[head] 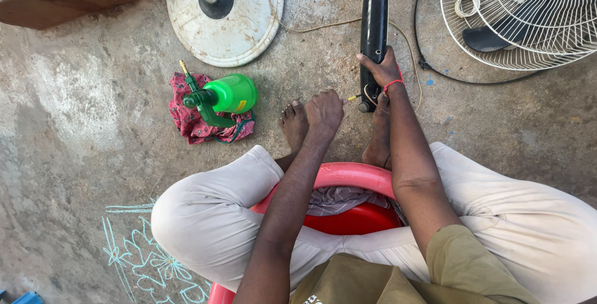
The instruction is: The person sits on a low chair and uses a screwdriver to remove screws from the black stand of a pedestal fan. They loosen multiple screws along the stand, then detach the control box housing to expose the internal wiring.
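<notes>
Right hand (383, 69) clamped on glossy black fan column (374, 24); left hand (323, 108) fisted round thin yellow-tipped screwdriver (352, 98) at column's base. Rough concrete floor (93, 92); green plastic sprayer (225, 95) w/ floral cloth (186, 120) nearby.

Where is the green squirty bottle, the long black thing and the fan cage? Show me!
green spray bottle (235, 93): head view, on the middle of its green tank.
long black part (374, 18): head view, on its shiny upper length, above the right hand.
white fan cage (497, 36): head view, on its wire grille.
</notes>
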